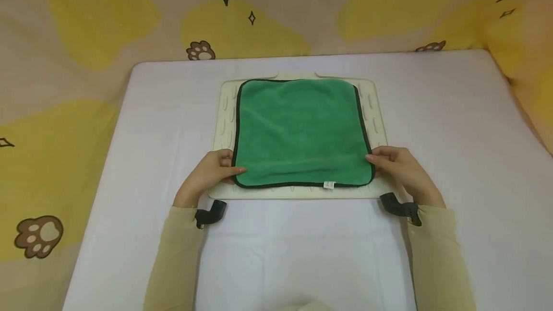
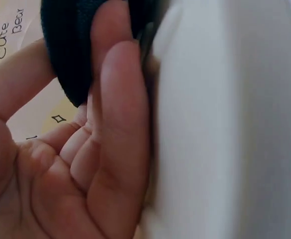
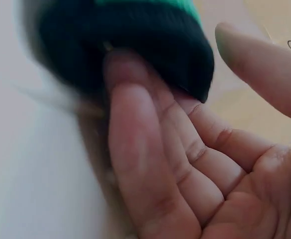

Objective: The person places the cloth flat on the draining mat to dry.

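Note:
A green cleaning cloth (image 1: 302,128) with dark edging and a small white label lies spread over a cream ribbed board (image 1: 380,131). At its near left corner my left hand (image 1: 214,167) grips the edge, thumb on top and fingers underneath. My right hand (image 1: 395,164) holds the near right corner, its thumb over the cloth and its fingers below. In the left wrist view, the dark edging (image 2: 68,50) sits between thumb and fingers. The right wrist view shows fingers (image 3: 135,134) beneath the dark edging (image 3: 150,35); whether the thumb presses on the cloth is hard to tell.
The board rests on a table with a white cover (image 1: 453,124). Behind and to the sides hangs a yellow and beige patterned curtain (image 1: 276,8). A dark camera mount sits on each wrist, near the board's front edge.

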A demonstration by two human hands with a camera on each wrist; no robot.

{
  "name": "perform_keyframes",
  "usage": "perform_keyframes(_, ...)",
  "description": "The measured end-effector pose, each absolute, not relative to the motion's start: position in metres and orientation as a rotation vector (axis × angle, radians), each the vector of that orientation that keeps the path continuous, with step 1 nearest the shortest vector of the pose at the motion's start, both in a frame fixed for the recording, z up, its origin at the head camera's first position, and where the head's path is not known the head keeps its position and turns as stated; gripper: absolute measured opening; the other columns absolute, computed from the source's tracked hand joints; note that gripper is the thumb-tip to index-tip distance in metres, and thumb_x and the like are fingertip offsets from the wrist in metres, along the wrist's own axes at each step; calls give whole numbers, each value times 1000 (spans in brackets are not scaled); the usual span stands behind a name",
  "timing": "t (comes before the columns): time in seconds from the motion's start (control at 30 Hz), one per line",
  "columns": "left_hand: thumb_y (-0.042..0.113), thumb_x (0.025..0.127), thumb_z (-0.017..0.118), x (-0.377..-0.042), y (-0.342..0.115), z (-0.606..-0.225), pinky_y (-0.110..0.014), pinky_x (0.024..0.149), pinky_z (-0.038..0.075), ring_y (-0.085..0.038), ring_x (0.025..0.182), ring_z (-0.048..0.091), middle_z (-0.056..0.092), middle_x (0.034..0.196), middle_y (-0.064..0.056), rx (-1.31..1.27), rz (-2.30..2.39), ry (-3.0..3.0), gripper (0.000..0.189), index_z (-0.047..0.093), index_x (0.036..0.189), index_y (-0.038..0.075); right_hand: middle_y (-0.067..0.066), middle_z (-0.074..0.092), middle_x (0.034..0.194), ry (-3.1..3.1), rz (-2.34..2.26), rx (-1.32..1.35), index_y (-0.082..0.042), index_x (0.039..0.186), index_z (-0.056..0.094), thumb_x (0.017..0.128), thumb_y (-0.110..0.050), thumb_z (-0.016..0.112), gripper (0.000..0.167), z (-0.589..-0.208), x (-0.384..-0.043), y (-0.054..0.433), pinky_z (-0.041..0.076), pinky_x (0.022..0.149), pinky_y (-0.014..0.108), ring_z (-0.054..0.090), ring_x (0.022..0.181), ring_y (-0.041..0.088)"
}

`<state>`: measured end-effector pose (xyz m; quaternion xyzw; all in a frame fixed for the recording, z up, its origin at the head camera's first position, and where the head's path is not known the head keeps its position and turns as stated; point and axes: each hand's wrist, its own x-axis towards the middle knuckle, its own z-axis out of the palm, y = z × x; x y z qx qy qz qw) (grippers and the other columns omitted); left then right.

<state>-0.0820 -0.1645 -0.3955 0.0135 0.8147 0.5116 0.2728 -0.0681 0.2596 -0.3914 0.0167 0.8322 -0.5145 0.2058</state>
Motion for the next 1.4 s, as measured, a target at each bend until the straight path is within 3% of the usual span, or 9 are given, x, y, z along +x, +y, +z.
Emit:
perform_keyframes(0.23, 14, 86, 70, -80, -168, -398, -30, 69, 55, -16, 66, 66, 66, 72, -4, 19, 1379, 2210, 32, 54, 106, -6, -3, 67, 76, 2290, -1448, 93, 7, 103, 56, 89, -25, 68, 36, -395, -53, 250, 44, 73, 20, 61, 70, 11)
perform_keyframes(0.4, 14, 86, 71, -80, -168, -398, -30, 69, 55, -16, 65, 66, 54, 60, 1, 26, 1405, 2191, 32, 53, 104, -5, -4, 65, 72, 2301, -1457, 73, 6, 100, 55, 89, -20, 68, 31, -395, -51, 251, 46, 64, 21, 58, 67, 8)
perform_keyframes(0.5, 12, 86, 71, -80, -168, -398, -30, 70, 55, -16, 65, 66, 53, 60, 1, 22, 1398, 2189, 30, 53, 104, -5, -4, 62, 68, 2311, -1446, 63, 6, 97, 53, 90, -18, 67, 29, -394, -51, 253, 46, 61, 21, 57, 65, 9)
perform_keyframes(0.73, 6, 86, 68, -78, -165, -393, -29, 66, 55, -18, 62, 67, 64, 69, -3, 76, 1339, 2205, 30, 51, 106, -8, -3, 65, 69, 2332, -1418, 75, 8, 99, 54, 89, -16, 67, 29, -392, -51, 260, 48, 67, 19, 62, 62, 12)
perform_keyframes(1.1, 1, 86, 67, -77, -165, -393, -27, 61, 55, -20, 61, 68, 62, 66, -7, 123, 1323, 2152, 36, 44, 110, -13, -7, 64, 68, 2360, -1425, 85, 10, 97, 55, 88, -13, 67, 27, -391, -51, 267, 46, 63, 19, 57, 61, 9)
perform_keyframes(1.4, 6, 82, 73, -77, -167, -393, -28, 64, 54, -19, 61, 66, 64, 70, -4, 124, 1281, 2173, 46, 44, 114, -10, 3, 65, 74, 2354, -1275, -53, 2, 94, 57, 89, -21, 68, 26, -388, -46, 269, 49, 62, 24, 61, 66, 14)
